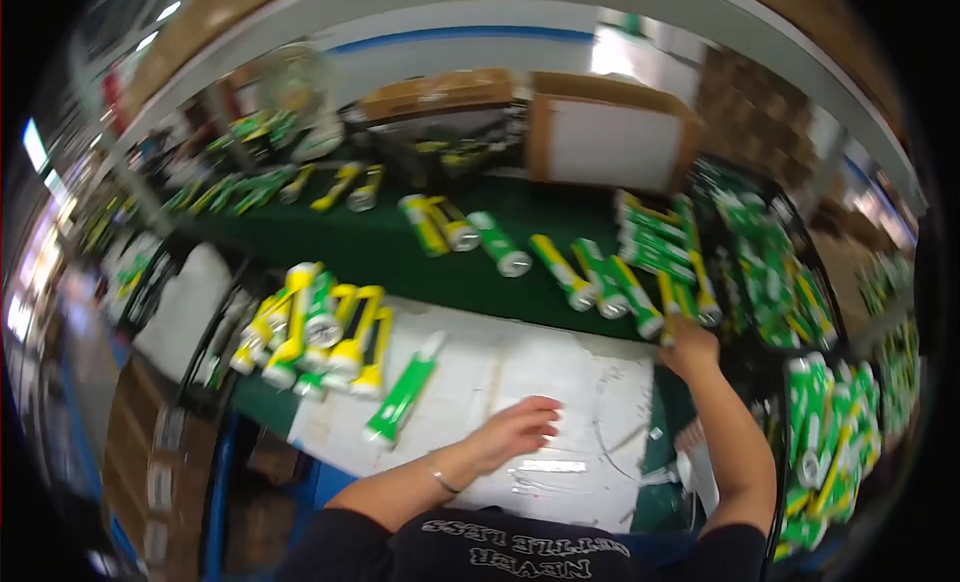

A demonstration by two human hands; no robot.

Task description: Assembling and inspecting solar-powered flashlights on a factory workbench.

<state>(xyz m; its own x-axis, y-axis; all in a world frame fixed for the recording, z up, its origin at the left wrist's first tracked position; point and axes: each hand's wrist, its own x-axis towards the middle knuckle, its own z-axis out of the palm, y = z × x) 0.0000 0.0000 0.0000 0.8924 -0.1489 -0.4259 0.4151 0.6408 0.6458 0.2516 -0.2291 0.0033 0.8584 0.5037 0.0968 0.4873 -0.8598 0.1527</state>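
My left hand [515,429] hovers over the white board [470,372], fingers loosely bent and apart, with nothing in it. A green tube [403,397] with a pale end lies on the board to its left. At the right end of a row of green and yellow tubes [602,282], my right hand [692,348] has its fingers closed around the near end of a yellow-and-green tube [676,294]. Motion blur softens the fingertips there. A pile of similar tubes [325,327] with round pale ends lies on the board's left side.
The row rests on a dark green belt [360,247]. Behind it stand an open cardboard box [610,132] and a black crate [440,157]. More tubes fill crates at the right [825,432]. A metal frame [480,14] arches overhead.
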